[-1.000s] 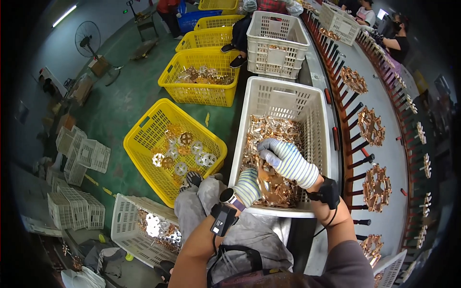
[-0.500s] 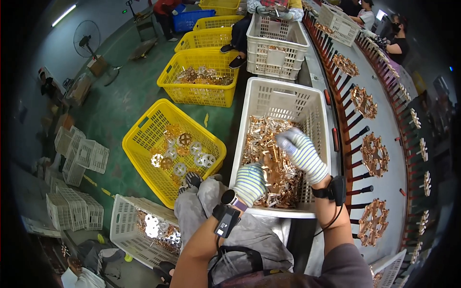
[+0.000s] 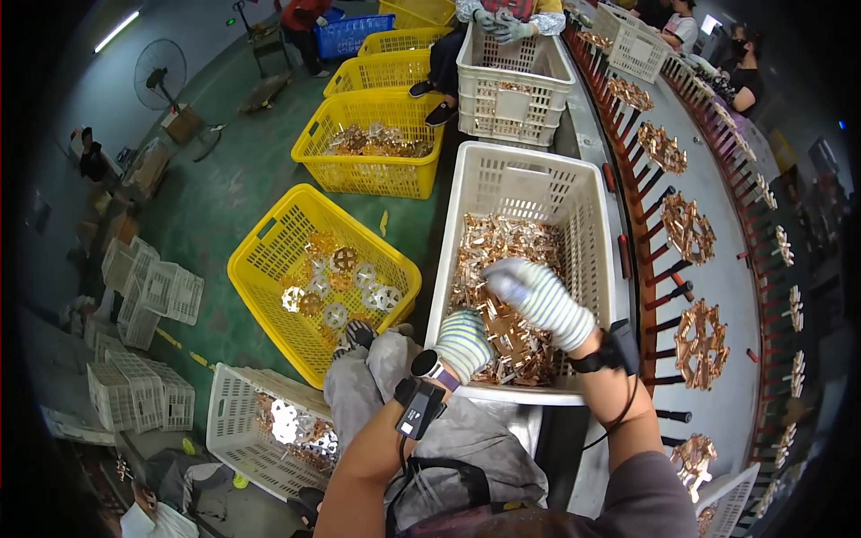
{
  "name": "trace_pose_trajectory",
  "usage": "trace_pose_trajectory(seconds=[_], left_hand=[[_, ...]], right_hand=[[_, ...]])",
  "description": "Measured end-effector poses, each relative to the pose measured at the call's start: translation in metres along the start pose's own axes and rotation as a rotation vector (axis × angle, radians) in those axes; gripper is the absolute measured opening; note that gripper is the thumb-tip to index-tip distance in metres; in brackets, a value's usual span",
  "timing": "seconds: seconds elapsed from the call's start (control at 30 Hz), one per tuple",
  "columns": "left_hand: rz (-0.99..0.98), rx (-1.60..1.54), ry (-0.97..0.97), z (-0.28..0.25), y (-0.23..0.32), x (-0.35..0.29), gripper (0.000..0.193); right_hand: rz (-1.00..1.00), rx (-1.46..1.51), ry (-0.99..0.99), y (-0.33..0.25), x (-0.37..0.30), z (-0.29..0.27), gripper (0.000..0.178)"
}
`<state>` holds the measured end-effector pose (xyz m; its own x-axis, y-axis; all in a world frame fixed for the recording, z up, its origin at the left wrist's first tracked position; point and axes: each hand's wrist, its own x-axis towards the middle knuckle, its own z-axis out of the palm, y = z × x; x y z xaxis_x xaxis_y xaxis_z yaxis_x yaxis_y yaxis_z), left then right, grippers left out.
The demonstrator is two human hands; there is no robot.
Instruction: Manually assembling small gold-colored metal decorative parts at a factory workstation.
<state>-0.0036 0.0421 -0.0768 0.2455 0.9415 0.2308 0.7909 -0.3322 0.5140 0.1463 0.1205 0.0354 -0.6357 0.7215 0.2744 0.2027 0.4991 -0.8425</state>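
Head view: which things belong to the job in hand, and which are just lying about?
In use:
left hand
right hand
white crate beneath them
coppery parts inside

Apparently just lying about:
standing fan
pale crates at far left
brown box below fan

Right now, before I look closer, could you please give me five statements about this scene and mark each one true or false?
1. The left hand and the right hand both wear striped gloves. True.
2. The watch is on the right wrist. False: the round watch is on the left one.
3. The white crate under the hands contains many small metal pieces. True.
4. The nearest yellow basket holds only long rods. False: the yellow basket holds wheel-shaped pieces.
5. A fan stands at the left of the picture. True.
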Motion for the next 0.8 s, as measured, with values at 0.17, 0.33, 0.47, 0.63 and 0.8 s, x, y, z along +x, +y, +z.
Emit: trace_pose_trajectory(seconds=[0.17,0.33,0.47,0.63,0.8], left_hand=[[-0.102,0.071,-0.324,0.002,-0.004,0.001,0.036],[0.044,-0.063,0.138,0.007,0.020,0.003,0.026],[0.153,0.160,0.172,0.008,-0.001,-0.005,0.023],[0.000,0.099,-0.012,-0.008,0.014,0.004,0.023],[0.030,-0.067,0.070,0.025,-0.013,-0.005,0.024]], right_hand=[[0.271,0.410,-0.046,-0.025,-0.004,-0.002,0.028],[0.335,0.476,0.450,-0.002,-0.010,-0.052,0.027],[-0.071,-0.027,-0.027,-0.006,0.004,-0.006,0.031],[0.236,0.422,-0.123,-0.025,-0.002,-0.008,0.026],[0.243,0.702,0.397,-0.015,0.004,-0.054,0.028]])
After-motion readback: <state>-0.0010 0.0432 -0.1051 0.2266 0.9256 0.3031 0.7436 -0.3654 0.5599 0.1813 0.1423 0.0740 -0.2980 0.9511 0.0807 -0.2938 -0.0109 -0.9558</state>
